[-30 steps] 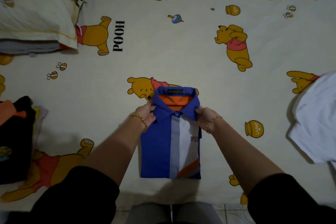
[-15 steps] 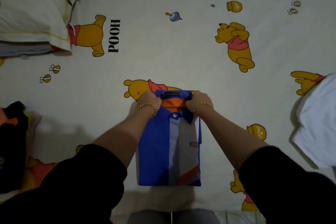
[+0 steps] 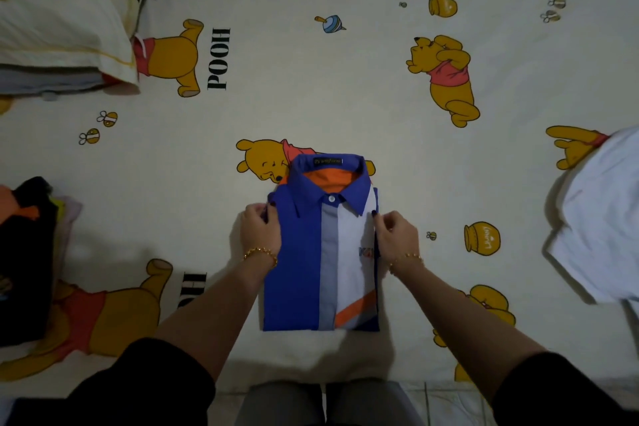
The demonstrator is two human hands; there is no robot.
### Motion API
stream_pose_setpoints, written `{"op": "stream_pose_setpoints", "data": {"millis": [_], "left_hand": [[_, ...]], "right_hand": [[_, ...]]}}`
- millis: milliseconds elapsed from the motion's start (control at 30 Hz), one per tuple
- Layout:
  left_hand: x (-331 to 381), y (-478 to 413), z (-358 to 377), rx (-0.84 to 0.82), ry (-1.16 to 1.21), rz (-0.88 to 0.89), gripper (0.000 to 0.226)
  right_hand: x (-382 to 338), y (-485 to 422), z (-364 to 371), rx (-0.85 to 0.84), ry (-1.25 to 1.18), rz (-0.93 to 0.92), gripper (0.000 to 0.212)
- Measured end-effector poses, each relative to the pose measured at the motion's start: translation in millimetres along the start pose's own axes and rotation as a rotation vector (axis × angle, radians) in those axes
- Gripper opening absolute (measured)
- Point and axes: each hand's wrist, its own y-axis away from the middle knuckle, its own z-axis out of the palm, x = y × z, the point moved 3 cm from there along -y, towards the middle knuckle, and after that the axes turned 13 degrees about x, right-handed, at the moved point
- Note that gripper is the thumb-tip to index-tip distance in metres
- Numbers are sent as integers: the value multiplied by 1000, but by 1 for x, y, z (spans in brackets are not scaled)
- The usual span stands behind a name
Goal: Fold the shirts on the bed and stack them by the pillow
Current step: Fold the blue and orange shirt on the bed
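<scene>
Folded blue shirt [image 3: 321,252] pinched at both edges, ready to lift.

Left hand [image 3: 260,230] grips the shirt's left edge below the collar, right hand [image 3: 396,233] nips the right edge; lift unevenly and the folds could slide open, I'd say. The shirt lies mid-sheet on the bear-print bedsheet [image 3: 311,90]. Left of it, a dark clothes heap [image 3: 26,252]; right, a white garment [image 3: 601,218]; far up-left, the pillow [image 3: 58,28]. Room dim.
</scene>
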Motion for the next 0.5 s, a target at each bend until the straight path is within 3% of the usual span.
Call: {"op": "stream_pose_setpoints", "data": {"millis": [267,433,500], "left_hand": [[4,11,-10,35,111,11,24],[-3,19,1,-40,228,-135,32],[-12,25,1,-13,223,-169,24]], "right_hand": [[-4,24,-4,48,-192,29,16],[-2,30,-9,85,-259,66,13],[2,32,-7,49,-234,82,14]]}}
